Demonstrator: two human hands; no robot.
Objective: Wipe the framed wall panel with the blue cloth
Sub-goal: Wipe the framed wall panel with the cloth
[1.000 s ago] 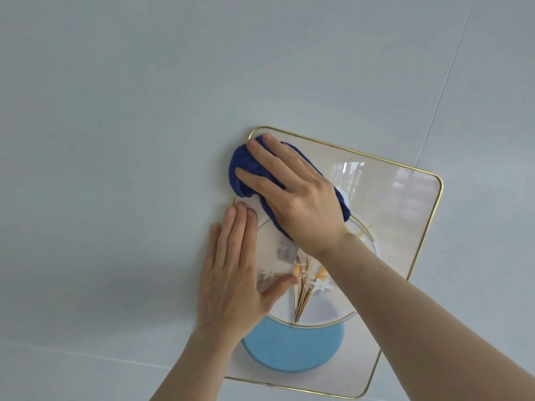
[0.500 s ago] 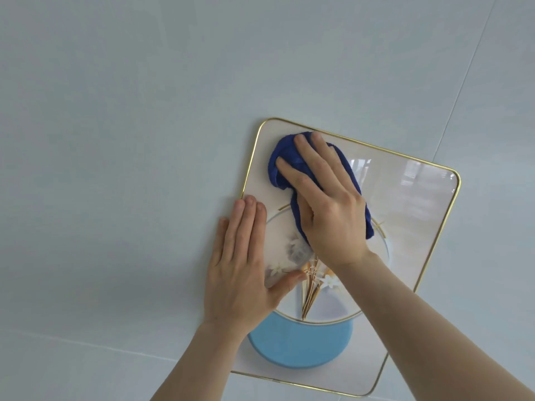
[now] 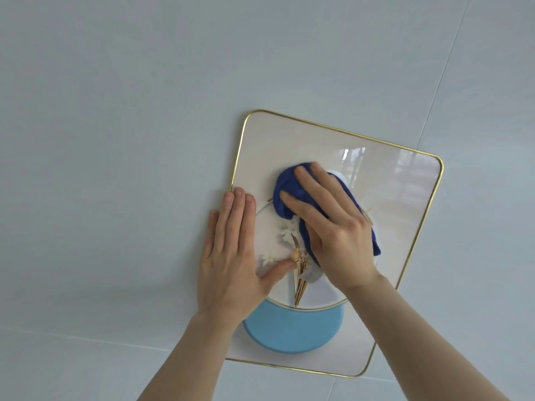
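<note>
A glossy framed wall panel (image 3: 289, 140) with a thin gold rim hangs tilted on the pale wall; it shows white flowers, gold stems and a light blue half-disc. My right hand (image 3: 333, 227) presses a bunched dark blue cloth (image 3: 289, 186) flat on the panel's middle, fingers spread over it. My left hand (image 3: 231, 250) lies flat, fingers together, across the panel's left rim, its thumb on the picture. The cloth's lower part is hidden under my right palm.
Pale grey wall tiles (image 3: 115, 140) surround the panel, with a seam (image 3: 434, 105) running up to the right and another seam (image 3: 86, 340) low on the left. Reflections of a room show in the panel's upper right.
My right hand has slid the cloth from the panel's upper left corner down and right to its middle. The left hand has stayed on the left rim.
</note>
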